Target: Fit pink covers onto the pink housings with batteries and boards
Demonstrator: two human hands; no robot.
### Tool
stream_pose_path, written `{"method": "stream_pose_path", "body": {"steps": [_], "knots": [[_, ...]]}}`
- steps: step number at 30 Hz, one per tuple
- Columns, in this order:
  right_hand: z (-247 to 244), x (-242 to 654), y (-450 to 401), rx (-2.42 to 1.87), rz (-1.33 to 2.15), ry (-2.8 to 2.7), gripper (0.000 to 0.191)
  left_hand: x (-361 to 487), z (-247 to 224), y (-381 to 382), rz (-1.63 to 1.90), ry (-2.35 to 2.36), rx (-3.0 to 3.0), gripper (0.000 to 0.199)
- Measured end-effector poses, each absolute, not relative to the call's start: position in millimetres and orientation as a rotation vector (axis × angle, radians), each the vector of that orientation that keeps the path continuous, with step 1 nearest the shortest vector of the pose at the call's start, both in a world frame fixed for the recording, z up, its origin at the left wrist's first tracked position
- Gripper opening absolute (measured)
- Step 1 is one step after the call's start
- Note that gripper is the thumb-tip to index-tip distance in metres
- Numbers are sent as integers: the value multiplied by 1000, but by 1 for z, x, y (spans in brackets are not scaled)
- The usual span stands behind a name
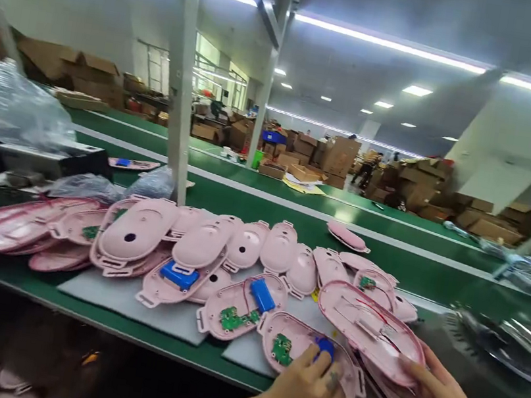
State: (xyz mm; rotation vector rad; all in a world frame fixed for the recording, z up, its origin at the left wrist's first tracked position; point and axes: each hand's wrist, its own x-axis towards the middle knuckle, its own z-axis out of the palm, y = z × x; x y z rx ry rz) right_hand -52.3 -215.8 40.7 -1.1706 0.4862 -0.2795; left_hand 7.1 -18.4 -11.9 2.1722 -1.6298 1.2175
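Observation:
Near the front edge of the bench, my left hand [309,388] reaches into a pink shell [299,327] that holds a green circuit board [281,349]. Its fingers are closed on a blue battery [324,349] at the shell's right side. My right hand [437,384] grips the lower right end of another pink shell [353,312], tilted, with red and black wires inside. Left of my left hand lies an open shell [216,308] with a green board and a blue battery [262,295].
Many pink shells [138,230] are piled along the green bench [93,316]. A metal post [181,93] rises behind them. At the left are plastic bags [10,104]; a blurred dark object [476,357] is at the right. Cardboard boxes [340,157] and a person [366,167] are beyond.

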Motion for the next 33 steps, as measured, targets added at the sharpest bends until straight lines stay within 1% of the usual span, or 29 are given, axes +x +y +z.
{"method": "stream_pose_path", "body": {"steps": [1, 3, 4, 6, 7, 8, 9, 11, 12, 14, 20, 23, 26, 31, 33], "knots": [[44, -57, -219, -1151, -257, 523, 75, 8, -15, -23, 1215, -1535, 2163, 38], [50, -59, -222, -1125, -218, 565, 80, 5, -15, -21, 1204, -1488, 2140, 39], [51, -59, -223, -1125, -219, 576, 81, 2, -11, -15, 1182, -1494, 2104, 35], [52, -60, -223, -1127, -223, 587, 80, 1, 3, 0, 1095, -1453, 2047, 17], [52, -61, -223, -1131, -233, 584, 80, 3, 12, 8, 1044, -1371, 2072, 14], [53, -63, -222, -1139, -245, 578, 80, 7, 21, 16, 974, -1249, 2149, 19], [54, -63, -221, -1147, -250, 569, 79, 13, 31, 22, 859, -1108, 2271, 24], [56, -63, -216, -1163, -250, 540, 79, 29, 46, 29, 540, -917, 2449, 20], [57, -62, -213, -1168, -253, 528, 78, 37, 51, 32, 394, -881, 2469, 17], [59, -57, -207, -1176, -272, 511, 74, 48, 56, 36, 211, -890, 2404, 18], [54, -42, -197, -1131, -234, 481, 70, 50, 54, 58, 15, -774, 2001, 24], [52, -33, -186, -1070, -181, 444, 70, 50, 51, 65, 77, -861, 1898, 21], [53, -19, -168, -1054, -125, 442, 60, 53, 50, 67, 149, -1007, 1903, 15], [59, 8, -140, -957, -153, 509, 36, 52, 47, 67, -113, -878, 1708, 10], [63, 17, -134, -890, -159, 587, 30, 48, 42, 64, -147, -781, 1662, 10]]}}
